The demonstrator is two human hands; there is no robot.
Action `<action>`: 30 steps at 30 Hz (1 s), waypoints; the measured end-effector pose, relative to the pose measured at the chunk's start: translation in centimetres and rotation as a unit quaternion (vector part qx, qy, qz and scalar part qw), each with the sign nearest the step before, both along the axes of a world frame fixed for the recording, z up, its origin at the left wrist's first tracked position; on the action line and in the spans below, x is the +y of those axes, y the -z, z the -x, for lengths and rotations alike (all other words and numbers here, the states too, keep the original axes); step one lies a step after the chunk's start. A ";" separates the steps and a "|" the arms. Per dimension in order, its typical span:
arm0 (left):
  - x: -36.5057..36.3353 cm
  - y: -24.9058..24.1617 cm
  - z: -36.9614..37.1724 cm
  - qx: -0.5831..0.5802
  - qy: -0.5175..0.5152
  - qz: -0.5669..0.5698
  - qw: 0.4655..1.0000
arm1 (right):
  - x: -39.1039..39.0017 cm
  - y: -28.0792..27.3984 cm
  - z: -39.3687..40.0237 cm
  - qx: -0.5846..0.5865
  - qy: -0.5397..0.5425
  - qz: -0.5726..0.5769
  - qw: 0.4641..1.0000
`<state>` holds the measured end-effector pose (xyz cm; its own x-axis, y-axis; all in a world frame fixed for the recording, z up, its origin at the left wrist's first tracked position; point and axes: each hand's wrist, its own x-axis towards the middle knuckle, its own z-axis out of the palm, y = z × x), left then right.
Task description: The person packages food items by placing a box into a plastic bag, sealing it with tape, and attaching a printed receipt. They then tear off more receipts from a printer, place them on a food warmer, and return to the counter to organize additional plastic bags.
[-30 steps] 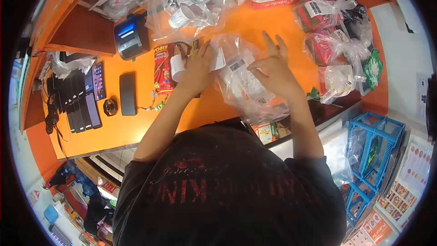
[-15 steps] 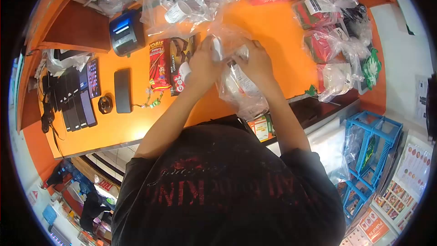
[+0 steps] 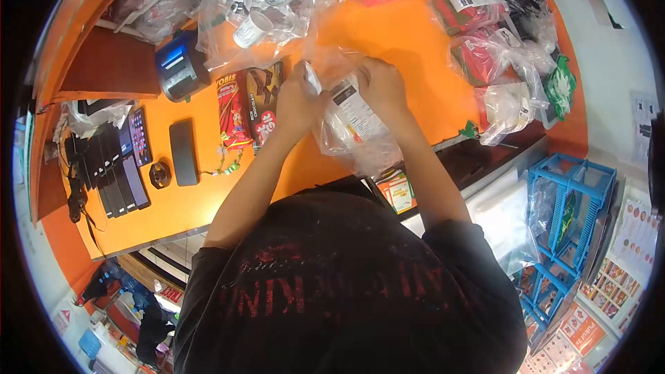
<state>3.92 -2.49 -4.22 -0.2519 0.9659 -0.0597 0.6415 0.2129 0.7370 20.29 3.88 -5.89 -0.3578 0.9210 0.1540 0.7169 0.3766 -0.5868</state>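
A clear plastic bag (image 3: 360, 151) with a printed white label (image 3: 359, 116) lies between my hands near the front edge of the orange table. My left hand (image 3: 299, 100), fingers bent, pinches the bag's left side beside a small white piece. On the right side, my right hand (image 3: 384, 86) has its fingers curled on the bag's upper edge next to the label. Just left of my left hand lie a dark chocolate snack pack (image 3: 263, 100) and a red snack pack (image 3: 233, 107).
Bagged cups (image 3: 253, 28) stand at the back, and bagged red packages (image 3: 478, 55) at the right. A label printer (image 3: 181, 66), a black case (image 3: 183, 152) and several phones (image 3: 125, 166) are on the left. A blue rack (image 3: 571, 215) stands at the lower right.
The view has shifted slightly. The bag's label has turned to face up more fully, and my right hand has moved to its upper right side.
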 end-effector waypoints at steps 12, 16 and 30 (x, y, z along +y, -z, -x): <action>-2.4 -5.3 0.1 -0.001 0.149 -0.048 0.988 | 1.8 -3.0 -11.0 0.231 0.269 -0.184 0.917; -3.1 -4.4 0.6 -0.082 0.176 -0.042 0.980 | 0.7 -4.0 -21.4 0.131 0.526 -0.343 0.767; -1.0 -3.4 -0.5 -0.027 0.206 -0.025 0.978 | -1.4 1.1 -22.6 -0.084 0.537 -0.087 0.835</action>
